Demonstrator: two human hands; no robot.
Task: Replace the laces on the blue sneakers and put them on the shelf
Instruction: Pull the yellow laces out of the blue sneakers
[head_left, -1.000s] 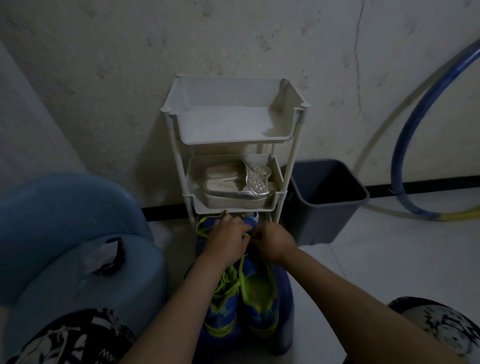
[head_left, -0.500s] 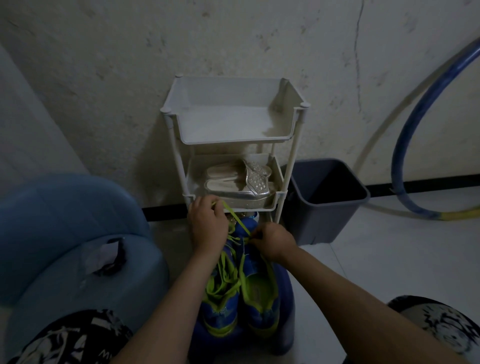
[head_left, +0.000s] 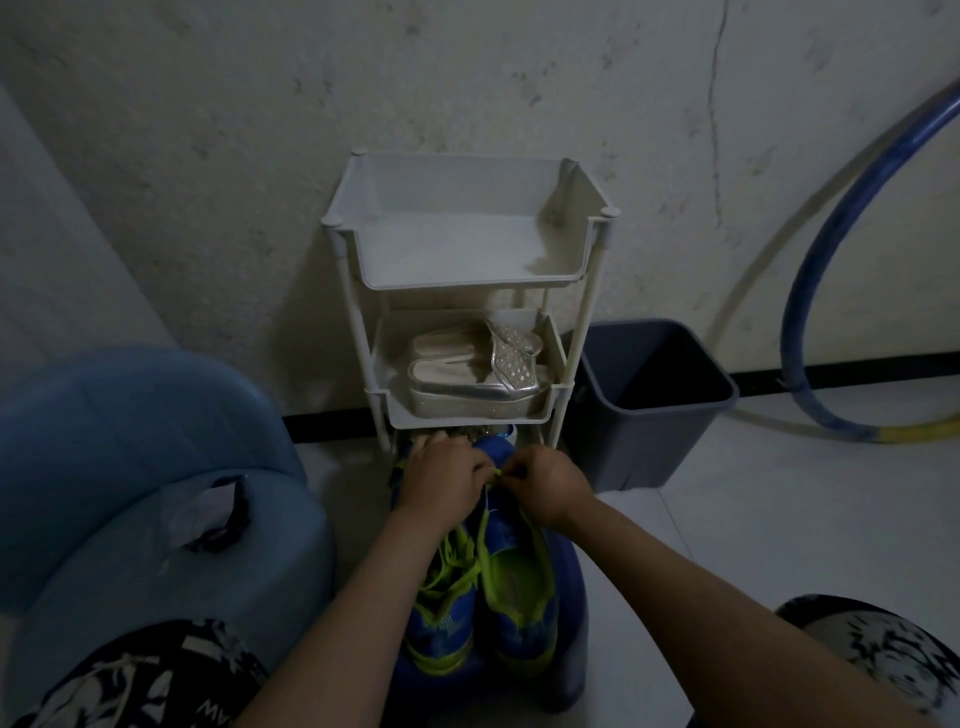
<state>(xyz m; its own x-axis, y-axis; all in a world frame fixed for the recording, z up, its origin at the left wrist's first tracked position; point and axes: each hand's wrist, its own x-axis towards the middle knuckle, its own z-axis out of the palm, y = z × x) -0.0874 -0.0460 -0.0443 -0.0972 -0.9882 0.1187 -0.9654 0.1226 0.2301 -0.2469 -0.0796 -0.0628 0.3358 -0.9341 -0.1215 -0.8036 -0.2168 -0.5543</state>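
Blue mesh with neon yellow-green trim, that's the blue sneakers (head_left: 519, 587) I'm looking down at, sitting side by side on a blue stool (head_left: 571, 571), toes pointing at the white shelf (head_left: 467, 285). Loose yellow-green laces (head_left: 452, 564) are spilling over the left shoe's tongue. Both my hands are working at the toe end, right over the shoes. My right hand (head_left: 545, 486) is pinching a lace end between thumb and fingertips. My left hand (head_left: 441, 478) is curling knuckles-up beside it, touching it; what it's gripping underneath, I cannot tell.
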